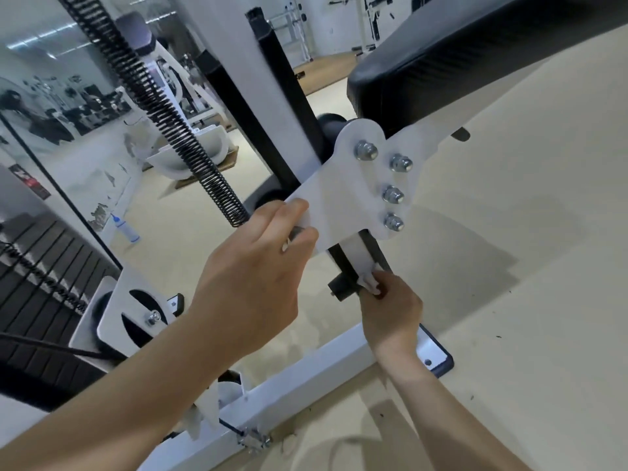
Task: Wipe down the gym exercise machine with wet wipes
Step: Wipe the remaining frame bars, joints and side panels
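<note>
Wipe (368,283) first: a small white wad, pinched in the fingertips of my right grip (390,309) and pressed against the narrow post (356,254) that drops below the white bracket plate (360,185) of the exercise machine (234,35). That grip is curled tight round the wipe, knuckles toward me, the wrist coming in from the lower right. Just left of it a short black stub (339,287) sticks out of the post.

My left grip (258,266) holds the plate's lower left edge, fingers folded over the rim and the back of the hand facing the camera. Four shiny nuts (393,194) run down the plate in a slightly bent line. The plate's upper arm reaches under the black padded seat (475,56), which tilts up to the right. A black coil spring (163,113) slants from the top left down to a point just beside my left knuckles.

Under both forearms the white base bar (306,379) crosses the beige floor (509,300) and ends in a dark foot plate (438,355) near my right wrist. To the left stands a mirror (51,96), and a clear squeeze bottle (126,227) with a blue tip stands on the floor at its foot. I cannot tell from here whether the wipe is damp.
</note>
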`<state>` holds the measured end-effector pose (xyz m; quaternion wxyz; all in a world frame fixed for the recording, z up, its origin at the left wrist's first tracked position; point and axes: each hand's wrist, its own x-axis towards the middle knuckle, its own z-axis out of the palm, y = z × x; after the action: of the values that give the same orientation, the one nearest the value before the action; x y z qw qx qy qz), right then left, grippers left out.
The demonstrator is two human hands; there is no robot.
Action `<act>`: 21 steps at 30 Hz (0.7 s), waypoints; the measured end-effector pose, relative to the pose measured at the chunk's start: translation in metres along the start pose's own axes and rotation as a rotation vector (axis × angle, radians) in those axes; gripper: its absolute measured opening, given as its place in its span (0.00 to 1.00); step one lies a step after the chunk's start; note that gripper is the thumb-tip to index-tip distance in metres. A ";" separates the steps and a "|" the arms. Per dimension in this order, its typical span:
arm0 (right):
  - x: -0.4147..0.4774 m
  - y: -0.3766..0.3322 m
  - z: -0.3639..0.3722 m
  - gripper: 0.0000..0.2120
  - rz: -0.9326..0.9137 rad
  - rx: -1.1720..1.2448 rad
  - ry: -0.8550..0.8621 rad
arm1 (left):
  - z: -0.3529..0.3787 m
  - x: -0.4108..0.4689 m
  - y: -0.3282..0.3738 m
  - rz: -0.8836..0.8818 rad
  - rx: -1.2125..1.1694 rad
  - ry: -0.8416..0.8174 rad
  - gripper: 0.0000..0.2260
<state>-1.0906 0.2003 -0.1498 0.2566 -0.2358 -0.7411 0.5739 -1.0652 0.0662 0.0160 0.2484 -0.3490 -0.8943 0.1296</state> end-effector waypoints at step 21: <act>0.044 -0.198 -0.009 0.05 -1.106 -0.040 0.334 | -0.048 0.031 -0.039 -0.073 0.197 0.169 0.31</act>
<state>-1.1288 0.1896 0.0490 0.6276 0.0944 -0.7143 0.2950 -1.0812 0.0618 0.0832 0.3605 -0.2998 -0.8651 0.1779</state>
